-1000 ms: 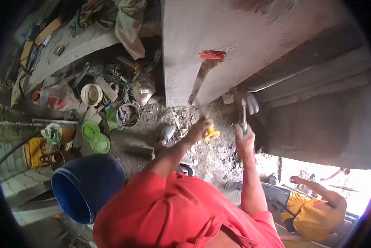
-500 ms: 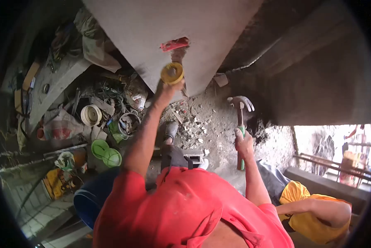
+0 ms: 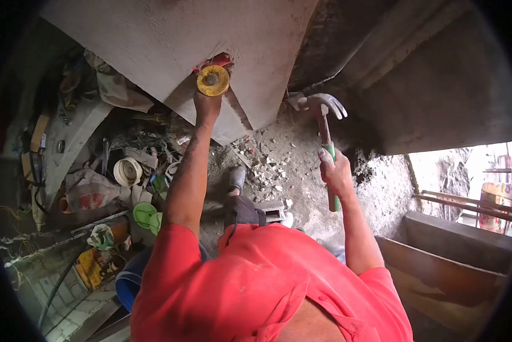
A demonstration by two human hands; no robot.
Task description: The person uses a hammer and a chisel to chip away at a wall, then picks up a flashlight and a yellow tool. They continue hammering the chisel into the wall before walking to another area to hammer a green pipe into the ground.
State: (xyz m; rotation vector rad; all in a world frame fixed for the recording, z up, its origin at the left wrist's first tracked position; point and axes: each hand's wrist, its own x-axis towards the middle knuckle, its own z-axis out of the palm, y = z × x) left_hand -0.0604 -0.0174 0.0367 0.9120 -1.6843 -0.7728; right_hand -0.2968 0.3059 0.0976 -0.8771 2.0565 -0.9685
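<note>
Left hand point(image 3: 207, 106) raised, fingers closed round chisel point(image 3: 212, 80), its yellow guard disc facing camera, tip end at grey plastered wall point(image 3: 165, 34) just below red box point(image 3: 219, 59). Right hand point(image 3: 336, 171) fisted on green grip of claw hammer point(image 3: 323, 117), head up, apart from chisel. Rubble point(image 3: 267, 168) on floor below.

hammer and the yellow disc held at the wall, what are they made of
The hammer has a dull grey metal-looking claw head; its shaft is brownish, wood or rusted steel, hard to tell; the green grip seems rubber or plastic. The yellow disc is probably moulded plastic or rubber, matte, with a raised rim.
</note>
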